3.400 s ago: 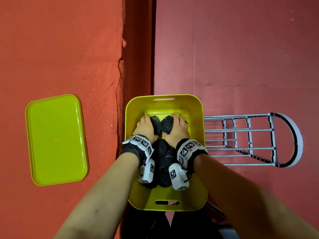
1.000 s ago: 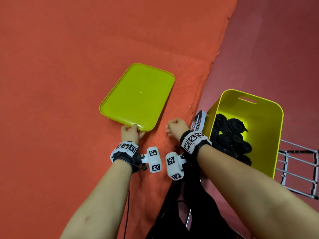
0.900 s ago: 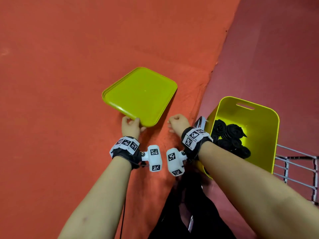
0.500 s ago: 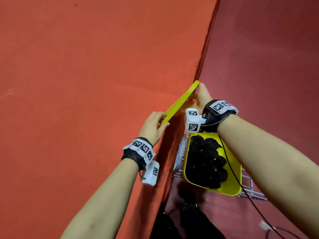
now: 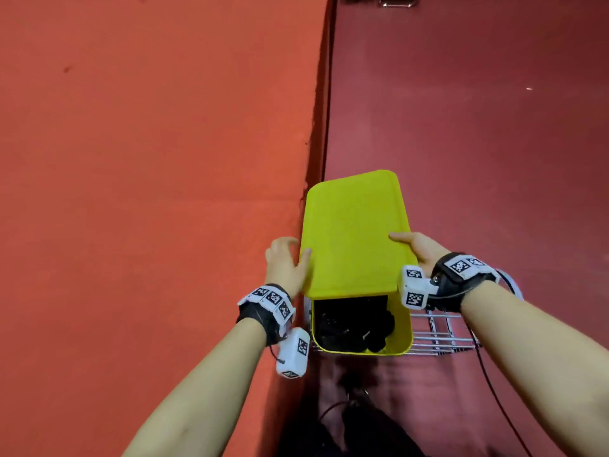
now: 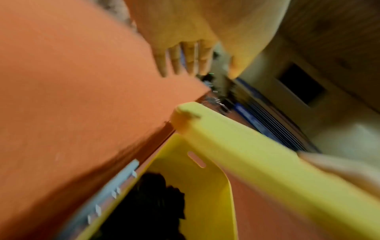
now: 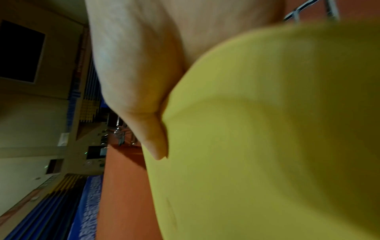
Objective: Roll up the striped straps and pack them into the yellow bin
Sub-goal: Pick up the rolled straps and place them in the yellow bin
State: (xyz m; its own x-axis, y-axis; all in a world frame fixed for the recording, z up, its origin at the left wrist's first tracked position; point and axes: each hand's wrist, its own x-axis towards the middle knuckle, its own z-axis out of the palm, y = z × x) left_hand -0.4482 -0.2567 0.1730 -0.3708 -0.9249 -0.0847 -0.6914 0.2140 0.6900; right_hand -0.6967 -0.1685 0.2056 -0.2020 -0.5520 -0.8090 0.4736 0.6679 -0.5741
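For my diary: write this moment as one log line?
lid: partly over bin | right hand: pinches lid | left hand: touches lid edge | straps: in bin

place: sports hall, probably | signs: raised red mat (image 5: 148,159) — maroon floor (image 5: 478,127), tall bare walls (image 7: 26,123)

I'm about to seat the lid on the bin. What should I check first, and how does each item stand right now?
1. Straps packed: the rolled straps lie inside the yellow bin: ok.
2. Lid lined up: the yellow lid is held shifted toward the far end, leaving the near part of the bin uncovered: not ok.
3. Right grip: the right hand pinches the lid's right edge, thumb on top: ok.
4. Left grip: the left hand is at the lid's left edge with its fingers straight, not closed on it: not ok.
5. Bin steady on the wire rack: cannot tell.
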